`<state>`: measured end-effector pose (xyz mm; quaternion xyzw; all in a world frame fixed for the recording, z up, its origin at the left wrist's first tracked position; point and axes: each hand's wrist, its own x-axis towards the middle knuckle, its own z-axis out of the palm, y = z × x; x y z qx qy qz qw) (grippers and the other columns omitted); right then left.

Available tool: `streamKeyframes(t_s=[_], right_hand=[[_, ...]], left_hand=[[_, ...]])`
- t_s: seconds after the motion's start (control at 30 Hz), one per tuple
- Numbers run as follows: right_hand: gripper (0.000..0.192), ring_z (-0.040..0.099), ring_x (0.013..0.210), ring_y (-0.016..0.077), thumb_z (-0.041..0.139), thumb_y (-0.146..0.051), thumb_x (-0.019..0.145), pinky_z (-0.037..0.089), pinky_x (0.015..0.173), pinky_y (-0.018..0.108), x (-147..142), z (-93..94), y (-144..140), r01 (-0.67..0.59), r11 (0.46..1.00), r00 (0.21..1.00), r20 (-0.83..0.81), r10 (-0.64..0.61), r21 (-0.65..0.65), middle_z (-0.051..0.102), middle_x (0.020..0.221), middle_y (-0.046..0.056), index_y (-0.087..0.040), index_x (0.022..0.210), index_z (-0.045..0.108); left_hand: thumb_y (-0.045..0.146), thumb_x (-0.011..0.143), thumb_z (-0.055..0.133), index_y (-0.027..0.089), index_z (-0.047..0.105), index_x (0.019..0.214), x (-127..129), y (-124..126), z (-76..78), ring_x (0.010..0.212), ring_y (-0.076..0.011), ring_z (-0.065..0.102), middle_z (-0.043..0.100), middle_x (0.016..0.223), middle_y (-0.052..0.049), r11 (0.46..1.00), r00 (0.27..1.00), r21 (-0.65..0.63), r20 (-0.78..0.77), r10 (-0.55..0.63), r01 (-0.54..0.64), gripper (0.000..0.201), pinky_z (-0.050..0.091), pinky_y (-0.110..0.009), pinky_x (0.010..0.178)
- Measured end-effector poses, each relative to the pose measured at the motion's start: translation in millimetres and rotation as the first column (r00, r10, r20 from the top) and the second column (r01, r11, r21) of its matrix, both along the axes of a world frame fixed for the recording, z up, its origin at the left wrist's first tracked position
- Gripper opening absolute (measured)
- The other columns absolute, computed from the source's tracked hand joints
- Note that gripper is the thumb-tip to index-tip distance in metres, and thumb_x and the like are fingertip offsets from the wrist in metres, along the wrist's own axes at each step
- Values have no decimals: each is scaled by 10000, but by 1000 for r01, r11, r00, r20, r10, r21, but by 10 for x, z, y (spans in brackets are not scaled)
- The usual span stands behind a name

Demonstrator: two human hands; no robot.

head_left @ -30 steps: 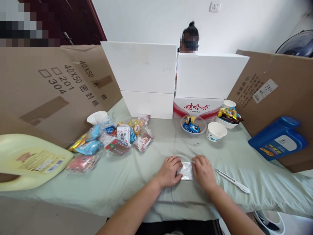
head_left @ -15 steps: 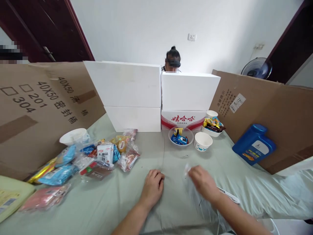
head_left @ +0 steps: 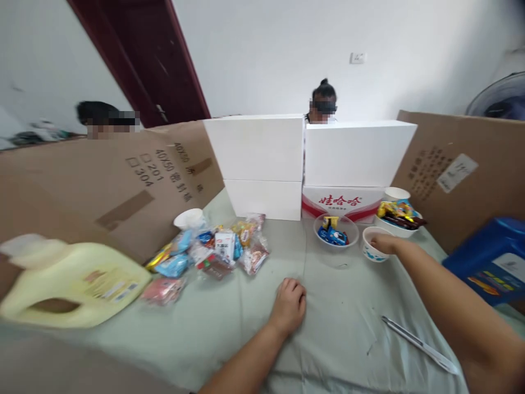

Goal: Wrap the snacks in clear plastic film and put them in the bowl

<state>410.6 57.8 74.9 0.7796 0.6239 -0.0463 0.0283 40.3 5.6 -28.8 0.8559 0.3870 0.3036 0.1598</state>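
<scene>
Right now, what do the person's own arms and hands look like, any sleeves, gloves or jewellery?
Both forearms are bare up to the picture's edge, no sleeves showing. The left hand wears no glove, ring or watch. The right hand is also ungloved; its fingers are partly hidden, and no wristband shows.

The head-worn camera is looking forward and down across the cloth-covered table from close by, seemingly tilting slightly leftward.

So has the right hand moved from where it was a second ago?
Yes. The right hand has gone forward and to the right, away from the pen, and is now at the white paper cup beside the glass bowl.
</scene>
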Motion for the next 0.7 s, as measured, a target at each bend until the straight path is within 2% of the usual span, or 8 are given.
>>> streamKeyframes(t_s=[0.1, 0.2, 0.27, 0.37, 0.47, 0.53, 0.63, 0.7], right_hand=[[231, 630, 912, 185, 535, -330, 938, 518, 810, 373, -37, 32, 15, -7, 999, 1000, -8, 7, -48, 649, 1056, 77, -156, 1058, 627], [285, 627, 990, 253, 421, -278, 954, 474, 833, 384, -171, 45, -167, -6, 999, 1000, 11, 5, 45, 670, 1070, 143, -148, 1022, 665], [329, 601, 1067, 255, 382, -299, 951, 460, 863, 364, -295, -34, -436, -37, 990, 999, -4, 38, 138, 656, 1146, 138, -170, 1069, 660], [333, 640, 994, 224, 406, -400, 929, 499, 823, 330, -411, -355, -1016, -141, 936, 975, -121, 189, 322, 688, 1095, 93, -233, 1027, 677], [355, 663, 907, 228, 462, -527, 891, 528, 809, 358, -373, -841, -1634, -205, 861, 941, -150, 305, 465, 709, 1008, 72, -267, 969, 690], [383, 666, 878, 236, 471, -554, 881, 528, 814, 375, -314, -1154, -1958, -189, 831, 946, -130, 297, 523, 713, 953, 71, -253, 936, 702], [377, 662, 857, 232, 469, -536, 884, 523, 798, 371, -306, -1472, -2231, -168, 806, 958, -98, 269, 567, 710, 929, 65, -244, 928, 703], [358, 650, 875, 239, 478, -517, 879, 511, 809, 386, -381, -1554, -2291, -157, 784, 968, -65, 243, 601, 700, 951, 66, -235, 957, 684]], left_hand=[[69, 743, 536, 195, 615, 825, 18, -2, -23, 939, -232, 507, 593, 917, -66, 1000, 1000, -22, -15, 18, -19, 170, 458, -391, 836], [69, 736, 542, 194, 612, 826, 31, -15, -30, 937, -224, 514, 591, 905, -60, 999, 1000, -39, 3, 11, -11, 170, 461, -378, 842], [70, 739, 531, 193, 606, 861, -16, -25, -15, 934, -214, 526, 584, 924, -62, 999, 997, -26, 73, 27, -25, 189, 467, -370, 848], [116, 780, 515, 189, 585, 979, -246, 25, 51, 1002, -238, 521, 543, 1036, -92, 972, 963, 81, 182, 201, -218, 223, 452, -414, 902], [219, 833, 526, 166, 524, 1157, -572, 232, 191, 1132, -314, 464, 482, 1171, -147, 807, 822, 160, 167, 545, -568, 328, 396, -508, 961], [290, 834, 567, 119, 458, 1270, -705, 446, 320, 1168, -352, 446, 473, 1217, -185, 693, 703, 137, 47, 709, -708, 481, 387, -521, 966], [406, 836, 597, 86, 360, 1390, -655, 799, 514, 1150, -366, 477, 502, 1237, -213, 678, 658, 79, -181, 731, -731, 683, 411, -486, 941], [474, 829, 601, 116, 310, 1439, -506, 1008, 606, 1167, -370, 476, 510, 1267, -216, 681, 652, 21, -266, 710, -732, 764, 414, -474, 933]])
